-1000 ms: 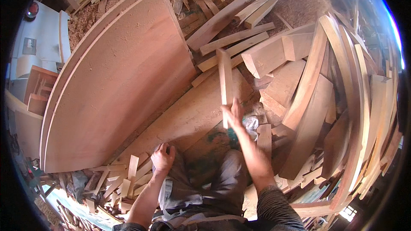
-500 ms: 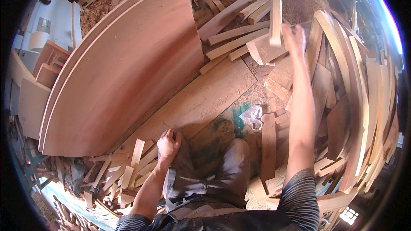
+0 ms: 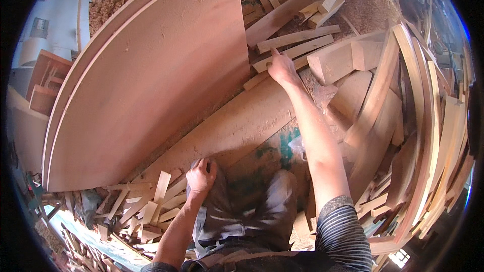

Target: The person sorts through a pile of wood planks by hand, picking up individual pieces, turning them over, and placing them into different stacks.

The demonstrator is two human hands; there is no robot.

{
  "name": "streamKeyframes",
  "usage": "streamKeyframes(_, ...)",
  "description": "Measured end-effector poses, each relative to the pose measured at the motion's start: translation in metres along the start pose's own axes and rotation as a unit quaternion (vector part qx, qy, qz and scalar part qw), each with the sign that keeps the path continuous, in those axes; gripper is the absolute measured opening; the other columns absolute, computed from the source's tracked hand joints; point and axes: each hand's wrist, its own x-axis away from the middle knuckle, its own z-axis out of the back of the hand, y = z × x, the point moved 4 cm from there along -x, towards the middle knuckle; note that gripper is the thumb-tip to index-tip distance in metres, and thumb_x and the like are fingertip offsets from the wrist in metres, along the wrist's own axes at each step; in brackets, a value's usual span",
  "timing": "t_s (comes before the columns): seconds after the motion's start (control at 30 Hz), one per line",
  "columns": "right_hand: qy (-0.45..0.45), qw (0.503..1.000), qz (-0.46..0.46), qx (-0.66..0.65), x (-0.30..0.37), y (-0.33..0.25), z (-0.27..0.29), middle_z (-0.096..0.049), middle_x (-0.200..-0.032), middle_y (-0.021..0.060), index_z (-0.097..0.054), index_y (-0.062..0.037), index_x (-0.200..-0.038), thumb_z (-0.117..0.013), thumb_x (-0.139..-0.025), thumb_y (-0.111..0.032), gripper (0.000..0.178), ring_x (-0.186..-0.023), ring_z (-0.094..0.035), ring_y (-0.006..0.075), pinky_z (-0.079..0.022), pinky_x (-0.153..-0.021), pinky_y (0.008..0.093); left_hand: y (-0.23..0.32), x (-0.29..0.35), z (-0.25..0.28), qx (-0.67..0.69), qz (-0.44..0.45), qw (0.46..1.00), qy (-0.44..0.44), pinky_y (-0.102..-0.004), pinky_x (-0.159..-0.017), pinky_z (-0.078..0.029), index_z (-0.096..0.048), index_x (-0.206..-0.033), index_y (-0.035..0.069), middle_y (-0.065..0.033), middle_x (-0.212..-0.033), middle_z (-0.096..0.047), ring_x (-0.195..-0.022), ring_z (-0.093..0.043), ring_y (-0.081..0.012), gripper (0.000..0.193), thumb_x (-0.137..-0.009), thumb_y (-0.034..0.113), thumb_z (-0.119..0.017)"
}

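Nearest, over grey trousers (image 3: 241, 224), the left hand (image 3: 200, 175) rests at the left knee with its fingers loosely bent; its palm is hidden, so I cannot tell whether it holds anything. Thin offcuts (image 3: 162, 186) lie just to its left. Past the knees, a broad flat plank (image 3: 242, 126) slants away up to the right. Beyond it the right hand (image 3: 283, 69), much the nearer of the two, reaches over a slim wooden strip (image 3: 313, 47), index finger outstretched; whether the fingers have closed on it I cannot tell. The strip lies directly under the fingers, its long axis running from lower left to upper right, across the forearm's line. A second strip (image 3: 297, 39) lies just beyond, slanting much the same way.
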Motion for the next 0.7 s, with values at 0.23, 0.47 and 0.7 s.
streamKeyframes(0.23,-0.097,0.981,-0.106,-0.131,-0.057,-0.016,-0.015,-0.062,-0.132,0.0282,-0.03,-0.018,-0.159,-0.059,-0.095,-0.05,0.077,-0.124,-0.059,0.0444,-0.046,-0.105,0.0497,0.002,-0.008,0.0,-0.012,-0.004,1.0,0.009,-0.0445,-0.064,-0.057,-0.067,-0.086,0.009,-0.0113,-0.085,-0.071,-0.075,-0.07,-0.035,0.017,-0.086,0.025,-0.069)
streamKeyframes(0.47,-0.118,0.962,-0.176,-0.175,-0.027,-0.014,-0.025,-0.064,-0.128,0.0276,-0.043,-0.0246,-0.151,-0.056,-0.096,-0.054,0.064,-0.122,-0.061,0.0432,-0.047,-0.104,0.0511,0.004,-0.01,-0.001,-0.024,0.013,1.0,0.007,-0.0443,-0.064,-0.057,-0.068,-0.087,0.009,-0.0115,-0.085,-0.071,-0.074,-0.07,-0.0353,0.017,-0.085,0.026,-0.071)
streamKeyframes(0.7,0.086,0.954,-0.267,-0.103,0.029,-0.035,-0.039,-0.048,-0.127,0.0246,-0.047,-0.0288,-0.145,-0.077,-0.086,-0.038,0.067,-0.111,-0.055,0.0499,-0.05,-0.094,0.0544,0.001,-0.005,-0.002,-0.023,0.001,1.0,0.003,-0.0436,-0.065,-0.057,-0.068,-0.089,0.01,-0.0113,-0.085,-0.071,-0.075,-0.07,-0.035,0.017,-0.085,0.026,-0.071)
